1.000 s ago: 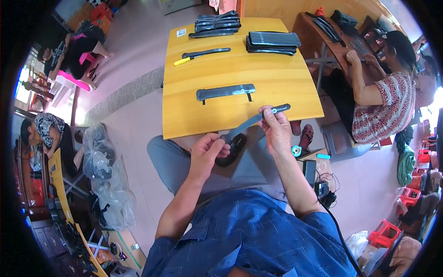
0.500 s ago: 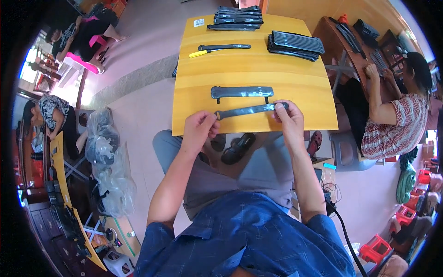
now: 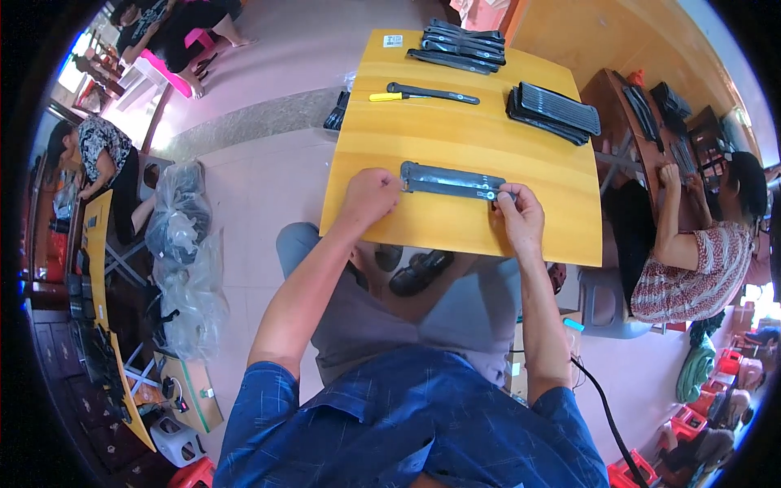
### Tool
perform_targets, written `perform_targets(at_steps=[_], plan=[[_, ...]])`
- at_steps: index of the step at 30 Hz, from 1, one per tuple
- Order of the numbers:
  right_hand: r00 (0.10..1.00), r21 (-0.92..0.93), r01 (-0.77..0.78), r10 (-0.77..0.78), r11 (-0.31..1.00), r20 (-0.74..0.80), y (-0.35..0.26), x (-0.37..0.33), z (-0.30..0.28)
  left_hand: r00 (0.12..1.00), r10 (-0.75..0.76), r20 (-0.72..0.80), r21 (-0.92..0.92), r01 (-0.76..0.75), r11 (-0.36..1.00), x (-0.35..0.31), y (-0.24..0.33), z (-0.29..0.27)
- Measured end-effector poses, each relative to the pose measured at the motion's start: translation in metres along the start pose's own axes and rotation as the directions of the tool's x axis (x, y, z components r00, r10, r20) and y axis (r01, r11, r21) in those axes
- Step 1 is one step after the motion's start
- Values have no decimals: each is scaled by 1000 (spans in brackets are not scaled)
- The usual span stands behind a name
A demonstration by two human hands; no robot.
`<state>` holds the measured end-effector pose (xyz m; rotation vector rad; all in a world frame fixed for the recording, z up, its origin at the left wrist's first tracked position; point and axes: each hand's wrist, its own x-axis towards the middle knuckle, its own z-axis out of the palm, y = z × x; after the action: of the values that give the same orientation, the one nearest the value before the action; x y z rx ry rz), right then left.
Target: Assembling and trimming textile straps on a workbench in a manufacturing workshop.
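Note:
Low over the near part of the yellow table, a black strap (image 3: pixel 455 188) lies along the near edge of a flat black stack of straps (image 3: pixel 455 174). My right hand (image 3: pixel 523 216) pinches the strap's right end between thumb and fingers. At the other end, my left hand (image 3: pixel 373 198) is closed with its fingertips at the strap's left tip; the fingers partly hide that tip. Farther up the table, another black strap (image 3: pixel 443 95) lies beside a yellow-handled tool (image 3: pixel 386 97).
Bundled black straps (image 3: pixel 460 45) sit at the table's (image 3: pixel 390 138) far edge, and a stack of black straps (image 3: pixel 557 110) at its right. One person (image 3: pixel 691 252) works at a brown table on the right; others sit at left. Clear plastic bags (image 3: pixel 181 268) stand on the floor.
Both hands have moved the strap away from me, up against the flat stack. Before, it was held apart, nearer the table's front edge. The whole view has shifted and tilted slightly.

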<state>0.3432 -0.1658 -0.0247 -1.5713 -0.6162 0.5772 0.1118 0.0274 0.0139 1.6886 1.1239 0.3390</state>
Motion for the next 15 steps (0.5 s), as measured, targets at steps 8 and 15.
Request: perform_targets(at_steps=[8,15], plan=[[1000,-136,-5,5,991,-5,-2,14,-2,998,28,58,115,-34,993,18,-2,-1],[999,-143,-28,31,989,19,1,17,-4,996,65,63,228,-78,971,22,5,-2]])
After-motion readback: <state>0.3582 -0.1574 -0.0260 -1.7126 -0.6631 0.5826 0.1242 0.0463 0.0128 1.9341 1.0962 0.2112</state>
